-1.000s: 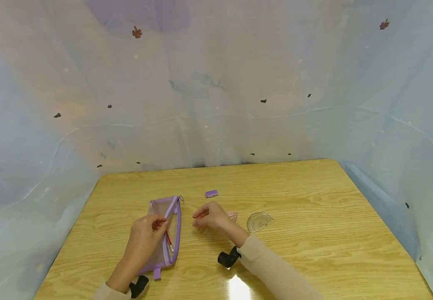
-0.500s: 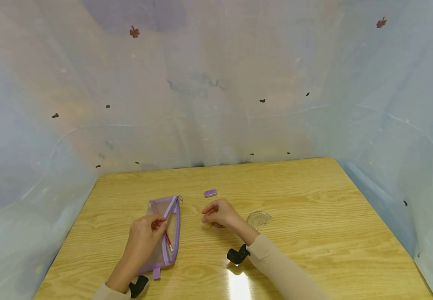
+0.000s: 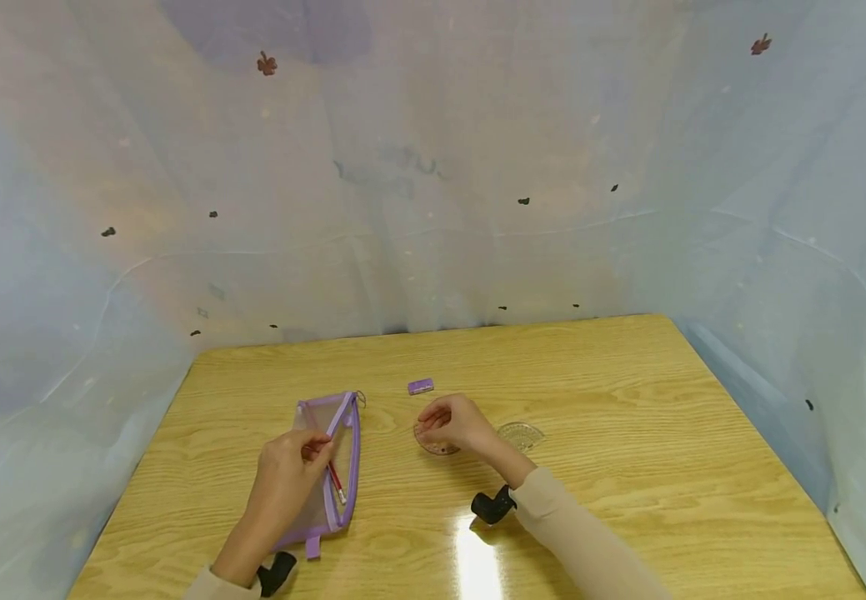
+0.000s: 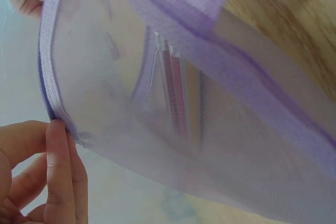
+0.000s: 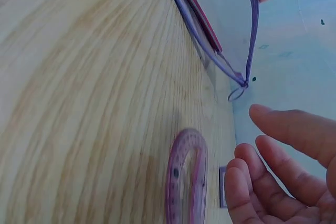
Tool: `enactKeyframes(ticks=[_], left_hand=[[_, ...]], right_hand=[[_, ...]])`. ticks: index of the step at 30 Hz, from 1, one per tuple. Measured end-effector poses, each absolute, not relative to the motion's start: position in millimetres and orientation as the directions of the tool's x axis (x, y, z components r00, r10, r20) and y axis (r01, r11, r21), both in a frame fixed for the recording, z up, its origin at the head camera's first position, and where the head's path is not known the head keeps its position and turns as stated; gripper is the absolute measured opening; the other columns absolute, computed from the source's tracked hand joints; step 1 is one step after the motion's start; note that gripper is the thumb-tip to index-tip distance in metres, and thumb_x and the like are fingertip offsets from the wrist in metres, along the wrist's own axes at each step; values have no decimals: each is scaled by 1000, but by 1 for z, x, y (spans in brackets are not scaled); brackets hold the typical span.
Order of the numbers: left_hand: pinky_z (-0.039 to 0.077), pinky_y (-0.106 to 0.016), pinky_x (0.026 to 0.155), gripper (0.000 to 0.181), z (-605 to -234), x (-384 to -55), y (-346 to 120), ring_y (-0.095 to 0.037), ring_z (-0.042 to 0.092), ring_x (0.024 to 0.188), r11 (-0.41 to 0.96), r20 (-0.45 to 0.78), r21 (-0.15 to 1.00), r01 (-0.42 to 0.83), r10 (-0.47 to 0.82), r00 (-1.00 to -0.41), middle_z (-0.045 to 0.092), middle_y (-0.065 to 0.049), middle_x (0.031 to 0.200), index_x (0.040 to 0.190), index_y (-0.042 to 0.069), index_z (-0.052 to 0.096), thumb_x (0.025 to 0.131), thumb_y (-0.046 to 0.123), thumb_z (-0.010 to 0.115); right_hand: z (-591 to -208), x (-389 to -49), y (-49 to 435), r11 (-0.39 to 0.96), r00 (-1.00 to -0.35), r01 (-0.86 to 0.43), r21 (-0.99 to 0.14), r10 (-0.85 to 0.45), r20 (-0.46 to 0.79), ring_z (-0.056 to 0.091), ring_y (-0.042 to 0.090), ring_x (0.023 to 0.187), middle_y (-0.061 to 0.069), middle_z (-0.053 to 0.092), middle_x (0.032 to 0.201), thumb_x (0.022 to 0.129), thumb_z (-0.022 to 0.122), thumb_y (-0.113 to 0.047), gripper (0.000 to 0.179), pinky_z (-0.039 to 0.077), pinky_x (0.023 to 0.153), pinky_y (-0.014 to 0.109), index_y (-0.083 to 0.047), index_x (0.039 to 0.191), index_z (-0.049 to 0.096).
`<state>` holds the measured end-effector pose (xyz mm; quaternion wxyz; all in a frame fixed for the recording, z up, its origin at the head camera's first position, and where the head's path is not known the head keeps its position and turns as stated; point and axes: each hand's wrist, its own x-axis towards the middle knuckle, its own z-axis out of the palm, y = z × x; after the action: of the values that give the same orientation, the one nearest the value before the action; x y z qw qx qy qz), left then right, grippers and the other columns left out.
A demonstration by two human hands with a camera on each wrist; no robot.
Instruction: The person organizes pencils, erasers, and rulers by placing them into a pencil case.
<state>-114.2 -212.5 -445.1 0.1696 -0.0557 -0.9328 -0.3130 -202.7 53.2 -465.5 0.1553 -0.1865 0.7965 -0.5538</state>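
Note:
A purple-trimmed mesh pencil case point(image 3: 311, 510) lies on the left of the table, its zipped mouth spread apart. My left hand point(image 3: 292, 471) pinches the edge of that mouth between thumb and fingers, as the left wrist view also shows. Through the mesh point(image 4: 100, 87), red pencils point(image 4: 177, 85) are visible inside. My right hand point(image 3: 464, 425) hovers over a pink see-through protractor point(image 3: 438, 448), which it partly covers in the head view. In the right wrist view its thumb and fingers are apart, with nothing between them, beside the protractor point(image 5: 172, 192).
A clear protractor point(image 3: 524, 435) lies right of my right hand, partly behind the wrist. A small purple block, perhaps an eraser point(image 3: 421, 387), lies farther back. A metal ring point(image 3: 361, 398) hangs at the case's far corner. Pale printed curtains point(image 3: 433, 167) surround the wooden table point(image 3: 628, 467).
My right hand has moved right, away from the pencil case, uncovering the left part of the pink protractor. The left hand keeps its pinch on the case and has hardly moved.

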Motion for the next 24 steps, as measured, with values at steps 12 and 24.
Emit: enactKeyframes(ticks=[12, 24], left_hand=[[52, -21, 54, 5, -445, -113, -212, -10, 61, 64, 792, 354, 572, 212, -5, -935, 67, -2, 73, 87, -2, 74, 84, -3, 77], [51, -20, 54, 5, -448, -114, -213, -9, 61, 64, 789, 371, 570, 231, 4, -929, 67, -1, 72, 87, -2, 74, 83, -3, 78]], right_hand=[[-472, -206, 68, 354, -897, -163, -921, -442, -11, 64, 21, 77, 15, 68, 88, 80, 81, 3, 27, 55, 69, 26, 10, 102, 69], [-477, -207, 80, 414, -912, -179, -893, -411, -8, 62, 20, 78, 16, 67, 91, 76, 86, 0, 31, 55, 70, 29, 7, 102, 71]])
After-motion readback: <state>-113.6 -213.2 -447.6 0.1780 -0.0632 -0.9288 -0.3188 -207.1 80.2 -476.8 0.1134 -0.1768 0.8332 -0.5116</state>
